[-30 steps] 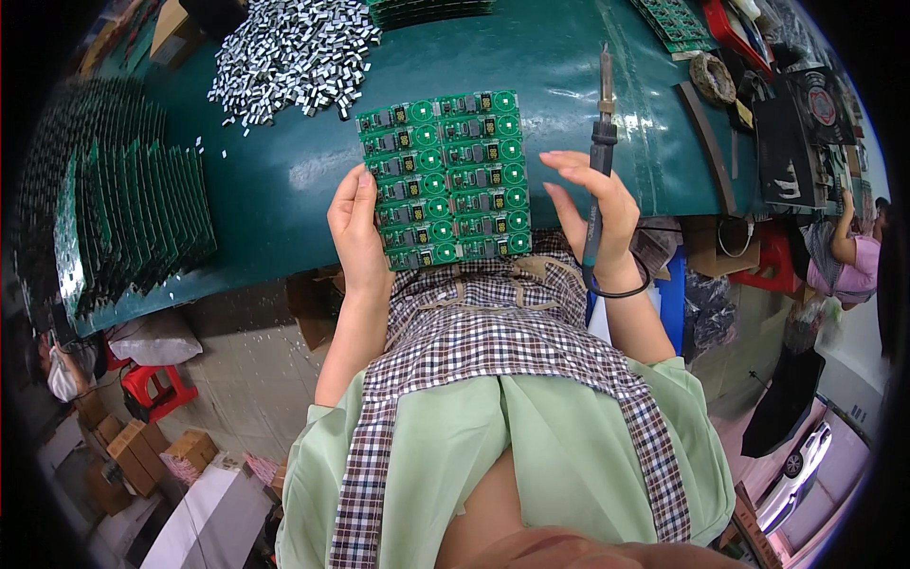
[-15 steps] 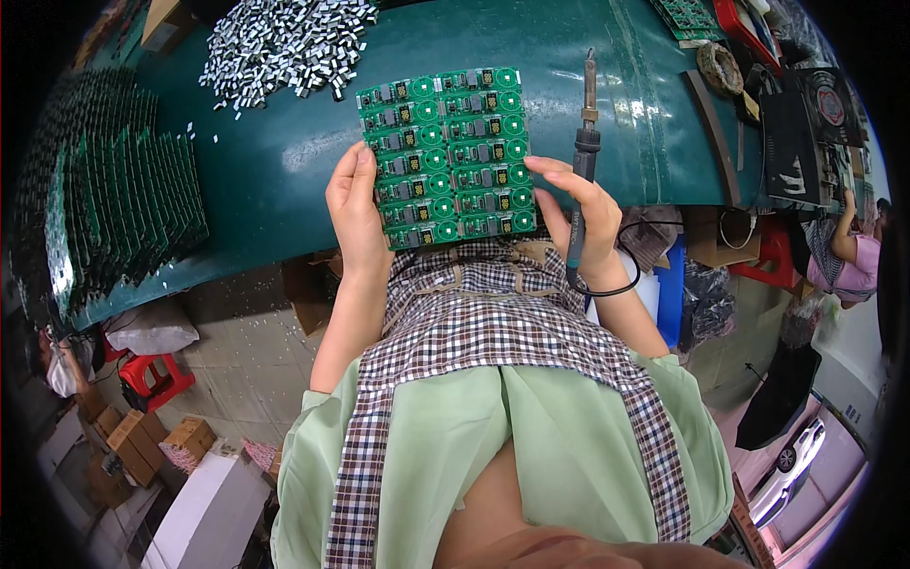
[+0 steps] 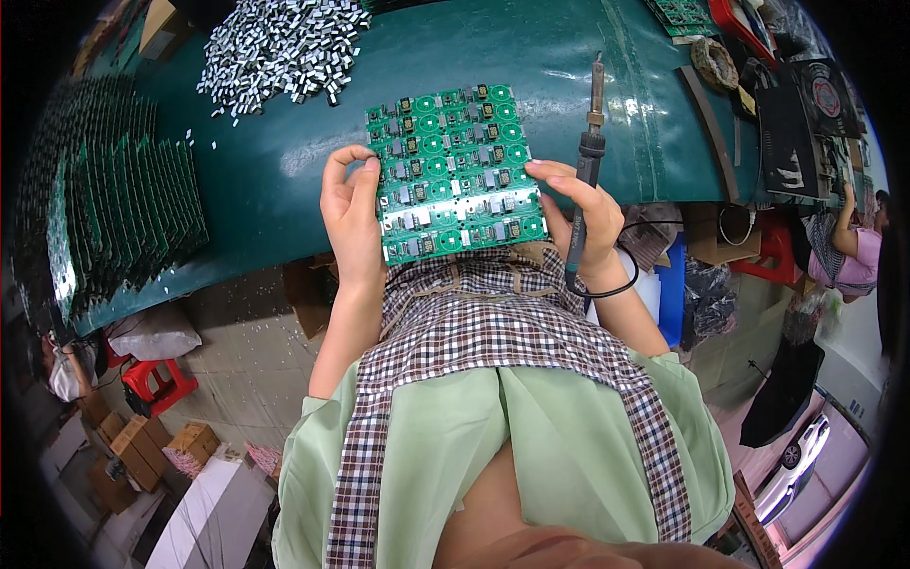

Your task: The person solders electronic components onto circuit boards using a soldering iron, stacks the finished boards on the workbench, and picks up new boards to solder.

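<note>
A green circuit board panel, made of several repeated small boards in two columns, is held up at the near edge of the bench. My left hand grips its left edge between thumb and fingers. At the opposite edge is my right hand, its index fingertip touching the panel. A soldering iron rests in the same right hand, its handle lying along the palm and its metal tip pointing away from me. Its dark cable loops around below the wrist.
Small metallic parts lie in a pile at the far left of the green bench. Rows of upright circuit boards fill the left end. A tape roll and a dark curved strip lie on the right. Another person is at far right.
The panel has tilted and shifted slightly toward me, and light now glares off its lower rows. Both hands have moved slightly with it; the soldering iron has shifted a little to the right.
</note>
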Tool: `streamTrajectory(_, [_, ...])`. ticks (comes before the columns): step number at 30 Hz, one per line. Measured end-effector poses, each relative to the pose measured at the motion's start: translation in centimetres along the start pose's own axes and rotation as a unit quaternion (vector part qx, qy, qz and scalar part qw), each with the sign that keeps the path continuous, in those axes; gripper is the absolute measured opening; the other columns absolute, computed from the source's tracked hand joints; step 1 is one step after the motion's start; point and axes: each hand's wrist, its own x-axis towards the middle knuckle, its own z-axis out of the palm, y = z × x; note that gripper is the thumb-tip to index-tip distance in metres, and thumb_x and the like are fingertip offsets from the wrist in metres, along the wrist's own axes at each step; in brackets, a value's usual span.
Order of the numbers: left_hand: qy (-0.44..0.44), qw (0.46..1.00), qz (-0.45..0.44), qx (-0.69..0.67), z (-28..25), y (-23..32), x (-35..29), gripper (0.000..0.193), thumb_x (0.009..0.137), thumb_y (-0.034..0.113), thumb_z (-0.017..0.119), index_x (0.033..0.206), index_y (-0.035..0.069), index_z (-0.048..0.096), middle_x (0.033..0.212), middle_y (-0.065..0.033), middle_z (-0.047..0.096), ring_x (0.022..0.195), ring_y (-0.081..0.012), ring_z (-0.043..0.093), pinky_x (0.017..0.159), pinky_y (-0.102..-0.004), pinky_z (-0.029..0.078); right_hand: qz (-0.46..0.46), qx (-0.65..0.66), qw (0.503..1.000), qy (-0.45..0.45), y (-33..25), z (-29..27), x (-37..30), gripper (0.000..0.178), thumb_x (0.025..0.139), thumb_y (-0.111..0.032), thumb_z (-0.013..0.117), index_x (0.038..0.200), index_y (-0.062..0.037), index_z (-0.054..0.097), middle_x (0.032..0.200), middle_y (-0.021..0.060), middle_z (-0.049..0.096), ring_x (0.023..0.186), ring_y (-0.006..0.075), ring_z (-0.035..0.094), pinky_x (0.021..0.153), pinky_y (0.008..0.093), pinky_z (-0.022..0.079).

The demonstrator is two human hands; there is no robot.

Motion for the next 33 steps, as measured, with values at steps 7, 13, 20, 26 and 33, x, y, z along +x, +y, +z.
streamTrajectory(7, [-0.013, 1.0, 0.005, -0.01, -0.1, -0.2, 0.0, 0.01, 0.095, 0.008, 0.051, 0.105, 0.005, 0.052, 0.083, -0.0033, 0.063, 0.067, -0.0045, 0.056, 0.059, -0.0191, 0.044, 0.008, 0.001, 1.0, -0.005, 0.2, 0.0, -0.3, 0.042, 0.071, 0.011, 0.066, 0.109, -0.0035, 0.053, 0.1, 0.0151, 0.069, 0.09, 0.0285, 0.069, 0.073, 0.0328, 0.055])
streamTrajectory(13, [-0.02, 0.999, -0.033, -0.02, -0.8, -1.2, 0.6, 0.01, 0.096, 0.009, 0.05, 0.105, 0.005, 0.052, 0.086, -0.0041, 0.063, 0.069, -0.0054, 0.058, 0.059, -0.0204, 0.046, 0.027, 0.003, 1.0, -0.014, -0.2, -0.1, 0.1, 0.04, 0.071, 0.01, 0.066, 0.107, -0.0025, 0.055, 0.1, 0.0148, 0.069, 0.089, 0.0288, 0.068, 0.072, 0.0335, 0.054])
streamTrajectory(20, [-0.001, 0.999, -0.044, -0.009, -1.1, -1.8, 1.0, 0.013, 0.096, 0.009, 0.049, 0.107, 0.004, 0.053, 0.09, -0.0048, 0.063, 0.073, -0.0067, 0.059, 0.063, -0.0222, 0.048, 0.066, -0.041, 0.996, -0.04, -1.3, -1.2, 0.8, 0.037, 0.071, 0.009, 0.067, 0.104, -0.004, 0.058, 0.095, 0.0112, 0.069, 0.083, 0.0266, 0.068, 0.07, 0.0323, 0.054])
streamTrajectory(26, [0.002, 0.997, 0.077, 0.029, -0.2, -1.2, 0.7, 0.014, 0.099, 0.01, 0.045, 0.11, 0.002, 0.048, 0.091, -0.0037, 0.06, 0.079, -0.006, 0.053, 0.072, -0.0205, 0.044, 0.073, 0.068, 0.995, -0.026, -2.0, -1.2, 1.8, 0.036, 0.069, 0.004, 0.074, 0.101, -0.0053, 0.061, 0.089, 0.0095, 0.069, 0.076, 0.025, 0.067, 0.063, 0.0304, 0.052])
streamTrajectory(33, [0.01, 0.995, 0.097, 0.023, 0.2, -0.8, 0.6, 0.012, 0.098, 0.009, 0.045, 0.107, 0.003, 0.051, 0.092, -0.0025, 0.058, 0.082, -0.0046, 0.052, 0.074, -0.0194, 0.042, 0.057, 0.062, 0.992, -0.093, -1.9, -0.9, 1.9, 0.033, 0.067, 0.001, 0.076, 0.096, -0.0056, 0.062, 0.082, 0.0082, 0.067, 0.071, 0.0224, 0.065, 0.059, 0.0288, 0.051])
